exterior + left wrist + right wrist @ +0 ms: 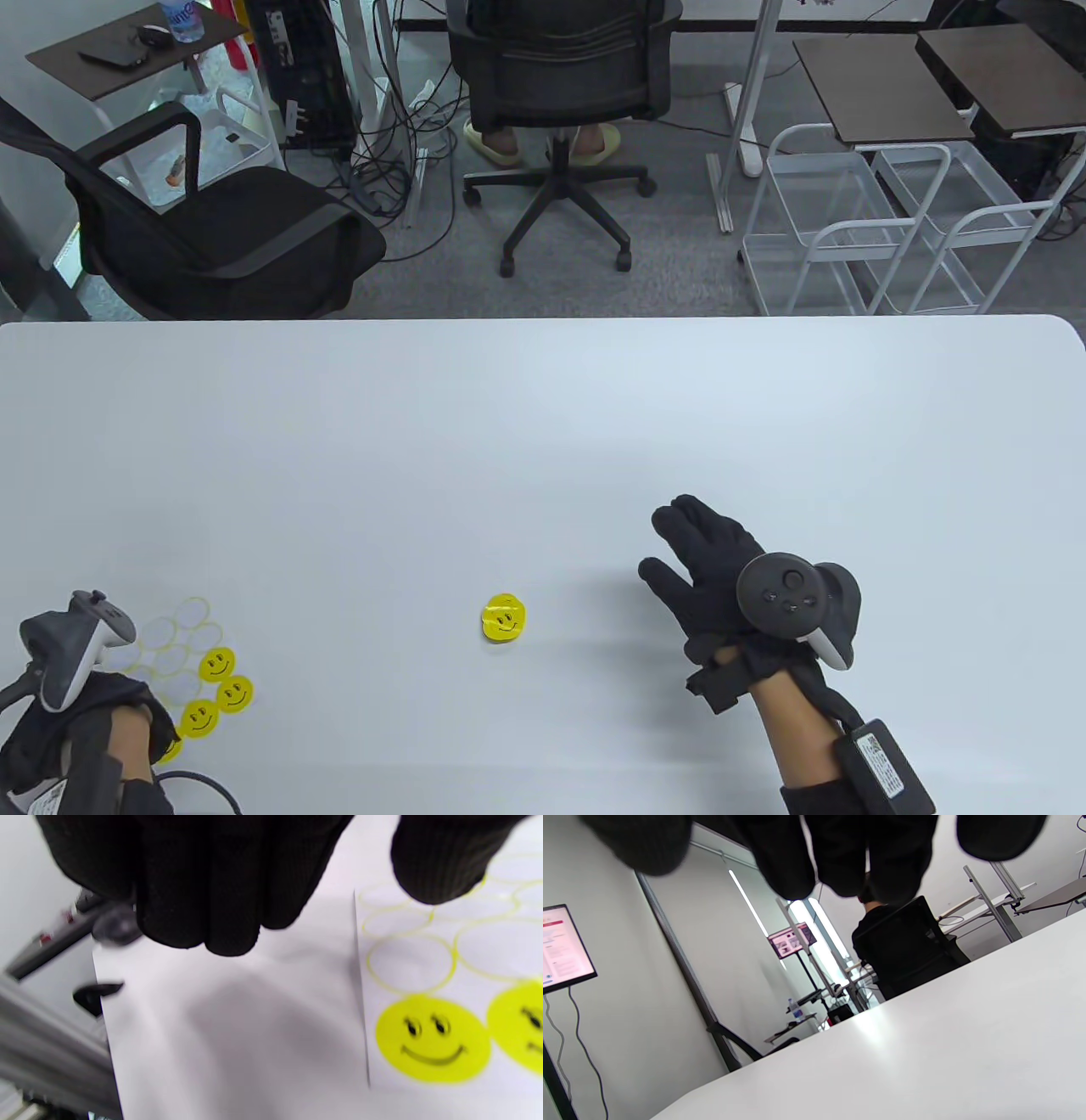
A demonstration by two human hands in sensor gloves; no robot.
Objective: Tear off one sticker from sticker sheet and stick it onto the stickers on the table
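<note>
The sticker sheet [191, 658] lies at the table's front left, with several empty yellow rings and a few yellow smiley stickers [218, 663]. In the left wrist view the sheet [449, 955] and one smiley [432, 1039] show close up. A small pile of yellow smiley stickers [505, 618] lies on the table near the middle front. My left hand [119, 705] hovers at the sheet's left edge, its fingers [203, 899] curled and its thumb [437, 861] over the sheet, holding nothing. My right hand [670, 548] is open and empty, fingers stretched, to the right of the pile.
The white table [543, 424] ends at its far edge near mid-frame. Beyond it stand two black office chairs [551, 76], white wire carts [882, 229] and small side tables. A cable [204, 781] runs by my left wrist.
</note>
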